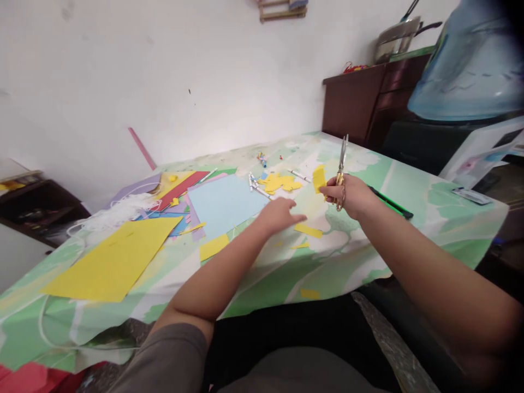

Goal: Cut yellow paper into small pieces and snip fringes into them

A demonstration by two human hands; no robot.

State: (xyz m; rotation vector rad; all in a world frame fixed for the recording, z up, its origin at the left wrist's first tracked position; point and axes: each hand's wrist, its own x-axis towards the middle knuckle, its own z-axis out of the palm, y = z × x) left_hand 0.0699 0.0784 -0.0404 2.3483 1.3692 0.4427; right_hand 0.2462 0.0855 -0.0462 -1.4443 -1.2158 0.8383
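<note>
In my right hand (347, 194) is a pair of gold-handled scissors (340, 164), blades pointing up. The same hand pinches a small yellow paper piece (319, 178) between its fingertips. My left hand (282, 214) holds nothing; its thumb and fingers are apart, over the table near a yellow paper strip (309, 231). Beyond it lies a pile of yellow paper cutouts (280, 184), with several white markers, one of them a marker (300, 175) to the right. A light blue sheet (225, 204) lies left of the left hand.
A green-and-white cloth covers the table (245, 286). At left are a large yellow sheet (118, 256), a red sheet (186, 188) and tangled white string (123, 215). A green-and-black cutter-like tool (391, 203) lies beside my right wrist. A water bottle (470, 71) stands at right.
</note>
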